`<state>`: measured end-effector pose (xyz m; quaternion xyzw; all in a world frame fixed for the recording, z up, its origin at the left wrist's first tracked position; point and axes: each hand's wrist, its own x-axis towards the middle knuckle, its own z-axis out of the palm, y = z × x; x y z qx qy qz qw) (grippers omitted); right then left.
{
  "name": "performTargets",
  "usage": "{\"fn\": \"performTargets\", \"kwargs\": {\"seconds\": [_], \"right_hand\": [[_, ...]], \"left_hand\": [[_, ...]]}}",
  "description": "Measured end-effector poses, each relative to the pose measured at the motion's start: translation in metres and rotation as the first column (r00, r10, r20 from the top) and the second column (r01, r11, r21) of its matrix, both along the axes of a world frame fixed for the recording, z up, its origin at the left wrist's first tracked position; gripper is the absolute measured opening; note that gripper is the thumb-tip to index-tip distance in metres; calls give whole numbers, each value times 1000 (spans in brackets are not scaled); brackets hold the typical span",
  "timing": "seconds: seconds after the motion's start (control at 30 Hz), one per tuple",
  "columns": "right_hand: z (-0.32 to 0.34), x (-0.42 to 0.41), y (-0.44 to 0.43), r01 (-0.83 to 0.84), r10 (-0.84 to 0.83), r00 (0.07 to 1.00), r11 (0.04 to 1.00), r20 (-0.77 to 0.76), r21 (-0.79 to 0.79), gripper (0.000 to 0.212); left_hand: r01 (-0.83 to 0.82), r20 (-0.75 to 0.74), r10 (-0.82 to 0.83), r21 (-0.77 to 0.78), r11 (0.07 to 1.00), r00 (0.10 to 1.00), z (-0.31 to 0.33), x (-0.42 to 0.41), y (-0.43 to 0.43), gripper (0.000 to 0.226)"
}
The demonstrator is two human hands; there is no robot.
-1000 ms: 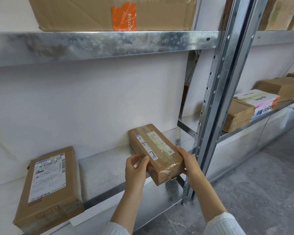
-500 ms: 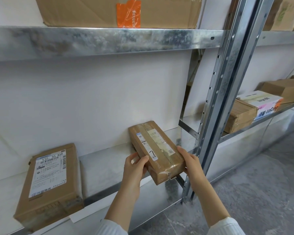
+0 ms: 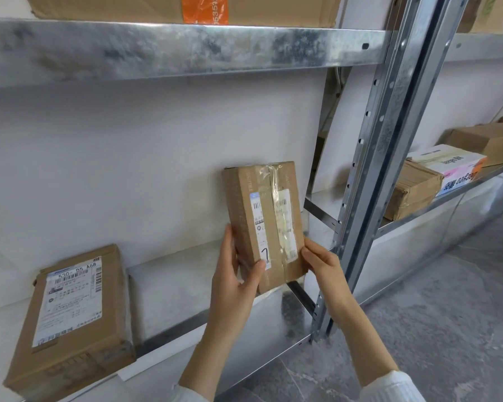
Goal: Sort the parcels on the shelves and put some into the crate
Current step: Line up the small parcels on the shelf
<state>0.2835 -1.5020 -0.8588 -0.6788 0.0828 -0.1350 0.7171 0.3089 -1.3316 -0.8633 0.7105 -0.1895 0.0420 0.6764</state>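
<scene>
**Parcel held upright for checking**

The left hand [image 3: 235, 282] and the right hand [image 3: 321, 264] both grasp the small parcel [image 3: 263, 224] at its lower end, thumbs on the front. It is tilted almost upright over the front of the shelf [image 3: 186, 280]. The left hand touches the foot of a label [image 3: 260, 227]; I think it is better to slide the thumb aside, read, then choose shelf or crate.

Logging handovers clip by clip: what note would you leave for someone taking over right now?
Left hand grips the small taped parcel at its lower left; right hand pinches its lower right edge.
The parcel is held upright over the lower shelf; a larger labelled parcel lies flat further left.
No crate in view.
Done: one parcel in hand. Left: shelve or crate it, then the rest.
</scene>
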Motion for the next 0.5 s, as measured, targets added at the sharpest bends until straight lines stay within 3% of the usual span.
{"fn": "performTargets", "kwargs": {"seconds": [0.07, 0.3, 0.5], "right_hand": [[1, 12, 1, 7, -6, 999, 999, 33, -53, 38], [-18, 47, 14, 32, -28, 999, 992, 34, -121, 49], [-25, 67, 18, 99, -97, 995, 989, 16, -109, 53]], "left_hand": [[-3, 39, 1, 59, 998, 999, -1, 13, 0, 81], [-62, 16, 61, 36, 997, 998, -10, 47, 6, 97], [-110, 34, 109, 25, 994, 994, -19, 62, 5, 95]]}}
